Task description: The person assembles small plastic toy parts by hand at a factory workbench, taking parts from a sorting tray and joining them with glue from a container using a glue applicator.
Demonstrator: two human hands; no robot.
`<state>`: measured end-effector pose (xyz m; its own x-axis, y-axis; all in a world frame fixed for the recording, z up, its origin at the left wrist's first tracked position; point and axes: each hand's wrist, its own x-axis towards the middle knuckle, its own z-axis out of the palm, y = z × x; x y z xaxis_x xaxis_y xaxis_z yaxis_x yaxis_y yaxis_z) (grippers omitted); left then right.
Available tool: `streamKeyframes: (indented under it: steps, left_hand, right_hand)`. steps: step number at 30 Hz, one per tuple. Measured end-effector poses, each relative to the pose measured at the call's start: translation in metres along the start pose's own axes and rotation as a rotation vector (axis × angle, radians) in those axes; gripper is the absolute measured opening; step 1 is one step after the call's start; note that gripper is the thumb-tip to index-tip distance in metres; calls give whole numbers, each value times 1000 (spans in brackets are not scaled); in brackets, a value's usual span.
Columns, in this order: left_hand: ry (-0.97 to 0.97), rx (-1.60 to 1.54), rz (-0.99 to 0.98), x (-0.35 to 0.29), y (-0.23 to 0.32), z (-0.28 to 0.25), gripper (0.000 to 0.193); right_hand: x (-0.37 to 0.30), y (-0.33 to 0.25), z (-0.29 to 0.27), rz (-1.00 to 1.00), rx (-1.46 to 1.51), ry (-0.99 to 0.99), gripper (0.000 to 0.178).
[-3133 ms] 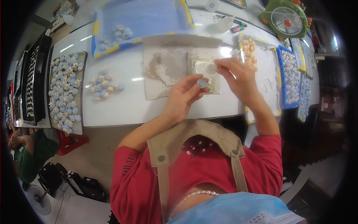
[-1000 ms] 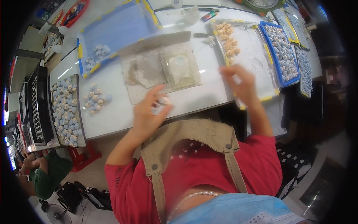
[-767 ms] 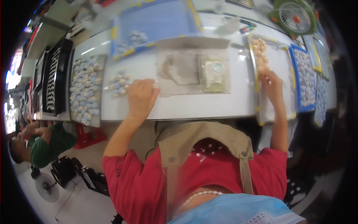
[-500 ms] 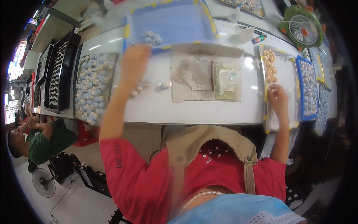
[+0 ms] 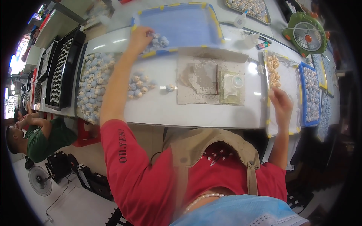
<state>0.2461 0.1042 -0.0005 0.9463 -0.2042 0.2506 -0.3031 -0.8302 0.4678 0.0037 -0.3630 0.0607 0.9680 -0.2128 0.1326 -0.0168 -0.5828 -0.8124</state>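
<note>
My left hand [image 5: 141,38] reaches over the near left corner of a blue tray [image 5: 181,22] edged with yellow tape. Its fingertips are pinched together on a small pale-blue ball piece [image 5: 150,34], beside several similar balls [image 5: 162,41] grouped in that tray. My right hand [image 5: 281,102] hovers above a white-lined tray [image 5: 286,113] at the right. Its thumb and fingers are closed just below a row of small orange pieces [image 5: 273,69]; what they hold, if anything, is too small to make out. Blue-and-cream balls [image 5: 139,86] lie in a loose pile on the table under my left forearm.
A single ball [image 5: 171,87] sits left of a cardboard sheet [image 5: 188,98] bearing a small clear container [image 5: 232,83]. A full tray of balls [image 5: 90,88] stands at left, a blue tray of pieces [image 5: 311,90] at right. A green fan [image 5: 306,33] and bottles [image 5: 240,19] stand farther back.
My left hand has moved up and away from me, from the blue tray's near edge to over its corner. The loose pile on the table shows more fully. My right hand has barely moved.
</note>
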Motion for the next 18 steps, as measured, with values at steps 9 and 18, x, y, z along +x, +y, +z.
streamKeyframes:
  steps: [9, 18]
  left_hand:
    - [3, -815, -295, -80, 96, -13, 23]
    - [-660, -1889, -537, -191, 191, 33, 25]
  right_hand:
    - [12, -31, 27, -78, 248, -199, 22]
    - [28, -63, 60, -467, -174, -222, 18]
